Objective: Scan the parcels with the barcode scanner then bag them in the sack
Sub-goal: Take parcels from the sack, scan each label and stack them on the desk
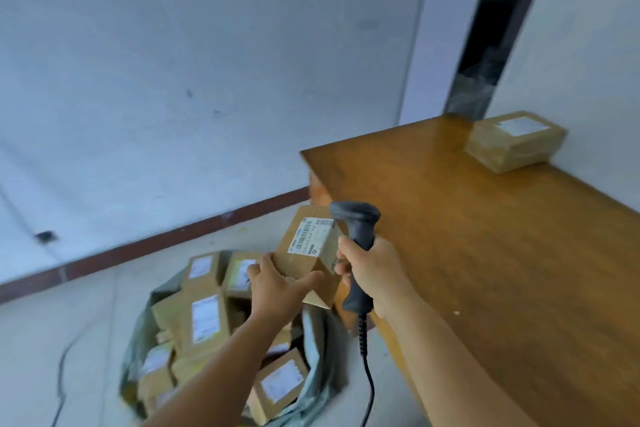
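My left hand (277, 284) grips a small brown cardboard parcel (304, 263) by its lower corner, holding it above the sack with its white barcode label facing up. My right hand (374, 270) is closed around the handle of a dark grey barcode scanner (356, 218), whose head sits right next to the parcel's label. Below, a grey-green sack (322, 374) lies open on the floor, filled with several labelled cardboard parcels (204, 319). One more taped parcel (512, 142) rests at the far corner of the wooden table (467, 236).
The scanner's coiled cable (367, 378) hangs down between the sack and the table's edge. A white wall with a dark red skirting board (138, 250) runs behind the sack. A thin cable (62, 378) lies on the pale floor at the left.
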Demonstrator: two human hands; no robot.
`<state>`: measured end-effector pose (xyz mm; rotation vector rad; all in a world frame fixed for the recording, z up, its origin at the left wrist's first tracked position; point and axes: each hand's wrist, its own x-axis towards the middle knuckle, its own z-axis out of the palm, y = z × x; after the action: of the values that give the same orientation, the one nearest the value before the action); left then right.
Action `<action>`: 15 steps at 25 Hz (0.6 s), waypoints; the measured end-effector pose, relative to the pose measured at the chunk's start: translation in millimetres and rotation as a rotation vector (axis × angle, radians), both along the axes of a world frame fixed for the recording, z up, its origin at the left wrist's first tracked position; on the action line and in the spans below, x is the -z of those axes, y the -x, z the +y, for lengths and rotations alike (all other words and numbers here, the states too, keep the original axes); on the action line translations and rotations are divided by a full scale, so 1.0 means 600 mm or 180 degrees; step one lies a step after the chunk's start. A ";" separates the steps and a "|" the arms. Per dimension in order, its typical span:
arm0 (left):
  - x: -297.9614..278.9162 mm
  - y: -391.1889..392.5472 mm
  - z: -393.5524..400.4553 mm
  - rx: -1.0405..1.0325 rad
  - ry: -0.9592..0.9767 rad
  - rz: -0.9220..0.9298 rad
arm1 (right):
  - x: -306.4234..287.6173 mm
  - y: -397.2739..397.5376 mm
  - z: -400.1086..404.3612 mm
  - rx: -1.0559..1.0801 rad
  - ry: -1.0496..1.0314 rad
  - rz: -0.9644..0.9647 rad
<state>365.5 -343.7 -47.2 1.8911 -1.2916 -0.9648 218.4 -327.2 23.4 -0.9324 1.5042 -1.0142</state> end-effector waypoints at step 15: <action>0.357 -0.238 0.008 -0.0425 -0.1497 -0.0639 | 0.298 -0.222 -0.066 -0.0565 -0.0633 0.0313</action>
<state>508.2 -338.8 -261.1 2.4532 -1.0931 -1.1002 351.7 -366.6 -155.1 -0.9651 1.5422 -0.6864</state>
